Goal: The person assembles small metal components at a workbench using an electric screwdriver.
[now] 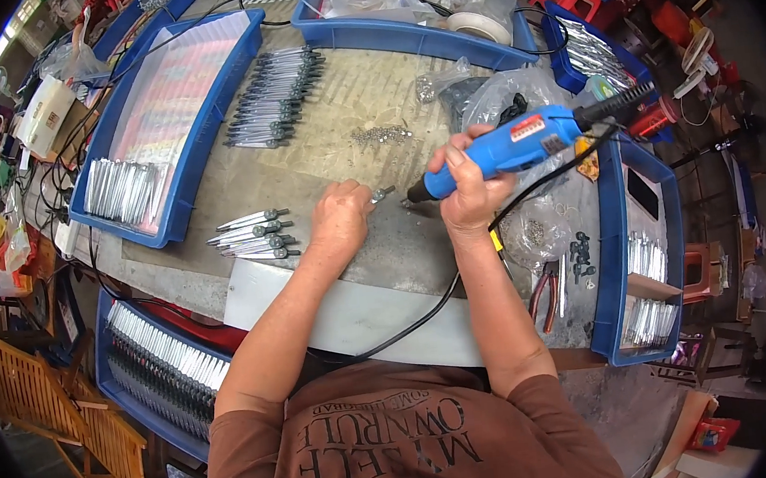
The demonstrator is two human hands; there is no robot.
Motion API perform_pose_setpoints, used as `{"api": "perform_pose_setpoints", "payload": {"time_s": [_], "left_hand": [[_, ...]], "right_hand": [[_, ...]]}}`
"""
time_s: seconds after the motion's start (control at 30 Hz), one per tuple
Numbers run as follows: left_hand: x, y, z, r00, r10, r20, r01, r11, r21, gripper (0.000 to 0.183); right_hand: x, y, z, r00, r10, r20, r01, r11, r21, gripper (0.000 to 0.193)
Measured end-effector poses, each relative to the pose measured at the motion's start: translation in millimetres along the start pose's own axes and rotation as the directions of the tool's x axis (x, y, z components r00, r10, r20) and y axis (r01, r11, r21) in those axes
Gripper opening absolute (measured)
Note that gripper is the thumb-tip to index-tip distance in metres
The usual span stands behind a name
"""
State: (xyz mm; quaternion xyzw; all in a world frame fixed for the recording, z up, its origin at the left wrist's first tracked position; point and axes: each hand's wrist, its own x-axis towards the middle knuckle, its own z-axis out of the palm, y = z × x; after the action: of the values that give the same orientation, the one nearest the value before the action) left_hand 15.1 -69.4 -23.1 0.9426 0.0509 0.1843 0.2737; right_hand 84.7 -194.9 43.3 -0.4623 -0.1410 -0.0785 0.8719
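Note:
My right hand (pixel 473 184) is wrapped round a blue electric screwdriver (pixel 512 141), whose dark tip points left toward my left hand. Pinched in my left hand (pixel 342 217) is a slim metal part with a dark grey end (pixel 383 193), and that end sticks out toward the screwdriver; a small gap lies between them. Most of the part is hidden by my fingers. Left of that hand lies a small pile of silver parts with dark ends (pixel 254 236). Beyond, a long stack of similar parts (pixel 270 98) lies on the worktop. Small screws (pixel 380 135) are heaped near the middle.
Blue trays (pixel 217 126) stand at the left, another blue tray (pixel 410 37) at the back, and one (pixel 612 263) at the right. A black cable (pixel 427 316) loops below my hands. Pliers (pixel 547 297) and a plastic bag of small pieces (pixel 539 229) lie at the right.

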Motion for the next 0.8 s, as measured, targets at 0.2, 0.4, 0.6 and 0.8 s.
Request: {"api": "perform_pose_setpoints", "payload": {"time_s": [0.2,0.4,0.6,0.8], "left_hand": [[-1.7,-1.1,0.4,0.999,-0.008,-0.033,0.007,1.0,-0.015,0.009],[-2.4,-2.3,0.5,0.998,0.027,-0.05,-0.028,0.999,-0.018,0.009],[-2.5,-0.8,-0.4,0.999,0.004,-0.045,-0.005,1.0,-0.024,0.008],[-2.9,-1.1,0.0,0.999,0.002,-0.044,-0.003,1.0,-0.025,0.007]], "right_hand": [[4.5,20.5,26.0,0.995,-0.007,0.1,0.015,0.997,-0.076,0.031],[4.4,30.8,30.9,0.987,0.016,0.16,0.007,0.99,-0.143,0.03],[4.4,31.8,31.7,0.989,0.019,0.146,0.002,0.99,-0.144,0.03],[3.8,30.7,27.8,0.992,0.027,0.125,-0.006,0.987,-0.161,0.03]]}}
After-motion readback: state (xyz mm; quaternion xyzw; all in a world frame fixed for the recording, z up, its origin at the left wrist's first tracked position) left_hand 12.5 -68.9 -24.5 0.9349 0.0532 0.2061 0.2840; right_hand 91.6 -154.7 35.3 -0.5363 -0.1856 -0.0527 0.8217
